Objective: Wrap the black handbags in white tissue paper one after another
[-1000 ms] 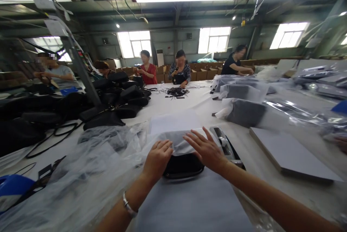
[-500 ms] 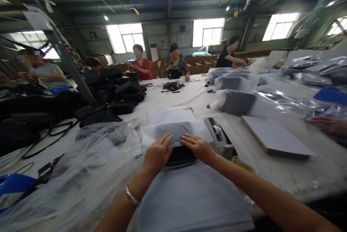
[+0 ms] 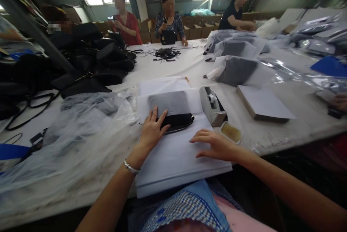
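Note:
A black bag (image 3: 179,120) lies on a stack of white tissue paper (image 3: 168,163), its far part covered by a folded-over sheet (image 3: 170,102) through which it shows grey. My left hand (image 3: 153,126) rests with spread fingers on the bag's left part and the edge of that sheet. Over the paper, right of the bag and nearer to me, my right hand (image 3: 213,145) is held with fingers apart and nothing in it. A grey tape dispenser (image 3: 213,107) stands right of the bag, and a small dish with a yellowish pad (image 3: 230,132) is beside my right hand.
Black bags (image 3: 89,65) are heaped at the left, behind crumpled clear plastic (image 3: 89,141). A stack of grey-white boards (image 3: 264,103) lies at the right, with tissue-wrapped bags (image 3: 237,70) behind it. Several people sit or stand across the table; another person's hand (image 3: 340,101) shows at the right edge.
My right hand has left the bag and moved right and toward me. My left hand stays on the bag, fingers now spread. The view has tilted downward.

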### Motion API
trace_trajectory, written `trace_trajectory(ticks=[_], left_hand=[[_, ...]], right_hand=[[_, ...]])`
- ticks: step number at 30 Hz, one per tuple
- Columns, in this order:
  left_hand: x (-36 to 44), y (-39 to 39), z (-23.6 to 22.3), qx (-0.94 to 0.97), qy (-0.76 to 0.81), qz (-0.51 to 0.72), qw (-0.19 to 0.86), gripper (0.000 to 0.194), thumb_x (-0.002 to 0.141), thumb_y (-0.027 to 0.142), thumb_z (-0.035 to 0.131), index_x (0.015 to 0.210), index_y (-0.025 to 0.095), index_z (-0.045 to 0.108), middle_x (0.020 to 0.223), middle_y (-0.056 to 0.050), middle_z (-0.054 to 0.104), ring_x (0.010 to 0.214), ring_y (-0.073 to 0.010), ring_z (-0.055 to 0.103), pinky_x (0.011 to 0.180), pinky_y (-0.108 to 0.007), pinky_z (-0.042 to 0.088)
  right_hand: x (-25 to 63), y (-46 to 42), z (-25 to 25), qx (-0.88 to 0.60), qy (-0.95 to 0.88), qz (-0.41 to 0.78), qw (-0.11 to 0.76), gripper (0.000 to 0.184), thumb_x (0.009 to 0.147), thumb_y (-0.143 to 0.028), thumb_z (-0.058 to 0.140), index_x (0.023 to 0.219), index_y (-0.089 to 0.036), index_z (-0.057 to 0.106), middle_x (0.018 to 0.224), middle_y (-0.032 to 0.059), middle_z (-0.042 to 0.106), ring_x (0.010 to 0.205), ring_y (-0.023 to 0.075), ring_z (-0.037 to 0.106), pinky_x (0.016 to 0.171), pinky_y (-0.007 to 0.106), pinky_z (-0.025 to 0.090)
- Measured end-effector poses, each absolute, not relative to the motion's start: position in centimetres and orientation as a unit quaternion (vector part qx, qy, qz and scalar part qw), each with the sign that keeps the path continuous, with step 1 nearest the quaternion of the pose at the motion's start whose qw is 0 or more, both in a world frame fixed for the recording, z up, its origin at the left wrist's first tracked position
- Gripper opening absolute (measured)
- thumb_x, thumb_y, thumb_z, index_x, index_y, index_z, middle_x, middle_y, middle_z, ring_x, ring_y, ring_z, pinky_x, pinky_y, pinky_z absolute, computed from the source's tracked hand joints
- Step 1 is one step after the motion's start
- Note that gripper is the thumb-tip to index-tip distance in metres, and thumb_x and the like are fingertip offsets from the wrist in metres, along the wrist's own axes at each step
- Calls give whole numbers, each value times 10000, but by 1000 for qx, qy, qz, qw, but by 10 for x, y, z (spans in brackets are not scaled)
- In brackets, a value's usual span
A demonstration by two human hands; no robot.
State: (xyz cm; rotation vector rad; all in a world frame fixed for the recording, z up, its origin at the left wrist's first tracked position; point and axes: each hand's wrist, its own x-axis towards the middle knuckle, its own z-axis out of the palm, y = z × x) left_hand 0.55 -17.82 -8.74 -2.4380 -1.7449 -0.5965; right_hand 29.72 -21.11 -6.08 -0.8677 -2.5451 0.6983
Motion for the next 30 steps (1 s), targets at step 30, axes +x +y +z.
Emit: trace_trajectory(ticks=[30], left_hand=[[-17, -152, 7, -801, -558, -18, -218, 720, 936, 698, 150, 1319, 285, 599, 1509, -46, 452, 1412, -266, 378, 1113, -363, 338]], right_hand=[[258, -107, 2, -409, -841, 312, 168, 237, 832, -412, 626, 823, -206, 743, 790, 5, 730, 755, 173, 629, 707, 272, 440]])
